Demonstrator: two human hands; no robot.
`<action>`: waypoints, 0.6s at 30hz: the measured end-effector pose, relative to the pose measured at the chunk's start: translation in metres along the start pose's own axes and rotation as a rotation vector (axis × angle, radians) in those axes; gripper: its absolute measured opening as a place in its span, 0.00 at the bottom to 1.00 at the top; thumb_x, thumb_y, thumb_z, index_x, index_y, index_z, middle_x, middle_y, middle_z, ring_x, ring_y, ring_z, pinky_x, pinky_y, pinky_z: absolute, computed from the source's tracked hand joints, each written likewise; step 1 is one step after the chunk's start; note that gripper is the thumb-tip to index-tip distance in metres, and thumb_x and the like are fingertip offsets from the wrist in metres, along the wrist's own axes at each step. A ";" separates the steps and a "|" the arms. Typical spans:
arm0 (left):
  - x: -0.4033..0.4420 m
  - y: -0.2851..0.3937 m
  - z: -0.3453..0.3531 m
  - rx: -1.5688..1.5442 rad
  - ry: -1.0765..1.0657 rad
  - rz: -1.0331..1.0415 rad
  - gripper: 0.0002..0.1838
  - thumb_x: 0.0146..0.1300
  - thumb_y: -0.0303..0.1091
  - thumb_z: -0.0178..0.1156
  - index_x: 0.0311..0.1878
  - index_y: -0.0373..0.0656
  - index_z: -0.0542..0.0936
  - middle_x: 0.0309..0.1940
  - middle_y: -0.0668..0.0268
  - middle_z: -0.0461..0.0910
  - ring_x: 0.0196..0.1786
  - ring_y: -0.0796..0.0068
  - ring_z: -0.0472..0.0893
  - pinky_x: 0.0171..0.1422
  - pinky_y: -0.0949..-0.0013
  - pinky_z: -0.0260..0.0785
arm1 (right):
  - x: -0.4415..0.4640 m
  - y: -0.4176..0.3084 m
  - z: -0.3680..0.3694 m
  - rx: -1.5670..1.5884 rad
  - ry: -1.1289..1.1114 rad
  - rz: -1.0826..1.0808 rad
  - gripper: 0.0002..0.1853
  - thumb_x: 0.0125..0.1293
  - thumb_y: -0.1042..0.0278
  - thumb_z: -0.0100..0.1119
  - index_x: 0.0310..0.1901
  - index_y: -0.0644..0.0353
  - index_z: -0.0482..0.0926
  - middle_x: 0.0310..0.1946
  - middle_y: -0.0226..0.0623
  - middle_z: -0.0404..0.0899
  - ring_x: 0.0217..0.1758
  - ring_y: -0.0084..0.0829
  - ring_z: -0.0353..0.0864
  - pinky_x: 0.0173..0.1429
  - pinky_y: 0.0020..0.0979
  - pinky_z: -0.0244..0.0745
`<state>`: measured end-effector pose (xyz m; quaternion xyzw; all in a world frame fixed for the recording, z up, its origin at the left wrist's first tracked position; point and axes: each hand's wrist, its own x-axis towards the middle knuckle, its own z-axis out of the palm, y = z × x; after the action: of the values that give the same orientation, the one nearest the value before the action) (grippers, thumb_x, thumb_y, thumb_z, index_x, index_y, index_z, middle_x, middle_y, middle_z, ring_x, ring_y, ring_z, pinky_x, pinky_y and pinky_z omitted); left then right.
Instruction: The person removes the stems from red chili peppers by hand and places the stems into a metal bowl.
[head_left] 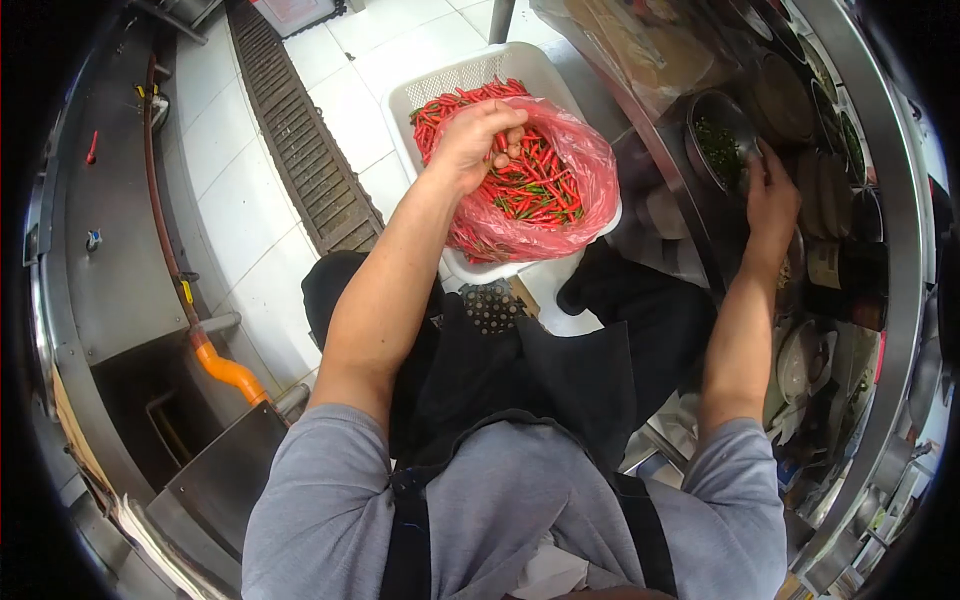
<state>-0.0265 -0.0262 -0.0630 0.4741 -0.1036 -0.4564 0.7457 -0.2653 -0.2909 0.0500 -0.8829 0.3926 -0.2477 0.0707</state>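
Note:
Red chilies (543, 180), some with green stems, fill a pink plastic bag (590, 160) that stands open in a white perforated basket (403, 100). My left hand (480, 142) is over the bag's near-left side, its fingers curled in above the chilies. Whatever lies inside those fingers is too small or too hidden to name. Off to the right, my right hand (772, 200) reaches under the steel counter. Its fingers close at the rim of a bowl (694, 150) holding small green pieces (718, 145); part of the grip is hidden.
A steel counter edge (690, 185) runs along my right, with stacked dishes (825, 190) on the shelf beneath. A floor drain grate (300, 140) crosses the white tiles (245, 200) on the left. An orange pipe (228, 372) comes out beside a steel cabinet (125, 220).

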 end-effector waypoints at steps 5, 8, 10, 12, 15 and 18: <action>-0.002 0.000 -0.003 0.136 0.073 0.006 0.06 0.62 0.33 0.61 0.36 0.43 0.74 0.22 0.72 0.73 0.21 0.83 0.71 0.20 0.79 0.56 | -0.010 -0.009 -0.001 0.138 0.147 -0.140 0.15 0.67 0.64 0.56 0.53 0.58 0.81 0.46 0.42 0.83 0.48 0.37 0.83 0.52 0.33 0.75; -0.004 0.004 0.001 0.182 0.112 0.017 0.06 0.63 0.32 0.59 0.38 0.41 0.75 0.21 0.73 0.73 0.20 0.84 0.70 0.19 0.80 0.54 | -0.054 -0.077 0.017 0.372 -0.035 -0.210 0.12 0.63 0.72 0.60 0.48 0.58 0.83 0.46 0.40 0.83 0.48 0.35 0.83 0.52 0.32 0.75; -0.005 0.005 0.002 0.209 0.114 0.027 0.05 0.64 0.32 0.59 0.40 0.43 0.76 0.22 0.75 0.71 0.21 0.86 0.68 0.20 0.81 0.51 | -0.074 -0.097 0.055 0.398 -0.274 -0.473 0.12 0.58 0.70 0.64 0.44 0.58 0.83 0.40 0.41 0.83 0.43 0.40 0.83 0.49 0.37 0.77; -0.008 0.006 0.003 0.195 0.114 0.026 0.05 0.64 0.32 0.59 0.41 0.43 0.76 0.21 0.75 0.71 0.20 0.86 0.68 0.20 0.81 0.51 | -0.093 -0.119 0.098 0.271 -0.452 -0.553 0.12 0.57 0.67 0.65 0.42 0.59 0.83 0.36 0.41 0.82 0.40 0.43 0.83 0.45 0.42 0.77; -0.010 0.008 0.001 0.181 0.117 0.034 0.06 0.63 0.31 0.60 0.42 0.42 0.77 0.21 0.74 0.72 0.20 0.85 0.68 0.19 0.81 0.51 | -0.110 -0.138 0.146 0.225 -0.501 -0.633 0.10 0.57 0.64 0.64 0.39 0.60 0.82 0.34 0.43 0.80 0.38 0.46 0.82 0.43 0.46 0.77; -0.010 0.009 -0.002 0.168 0.123 0.048 0.06 0.63 0.30 0.61 0.42 0.42 0.77 0.21 0.73 0.73 0.19 0.85 0.69 0.18 0.80 0.51 | -0.114 -0.146 0.174 0.102 -0.580 -0.658 0.10 0.57 0.64 0.64 0.35 0.61 0.81 0.33 0.45 0.79 0.38 0.47 0.82 0.43 0.46 0.77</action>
<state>-0.0253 -0.0161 -0.0542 0.5595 -0.1066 -0.3982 0.7190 -0.1480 -0.1207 -0.0975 -0.9893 0.0417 -0.0179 0.1389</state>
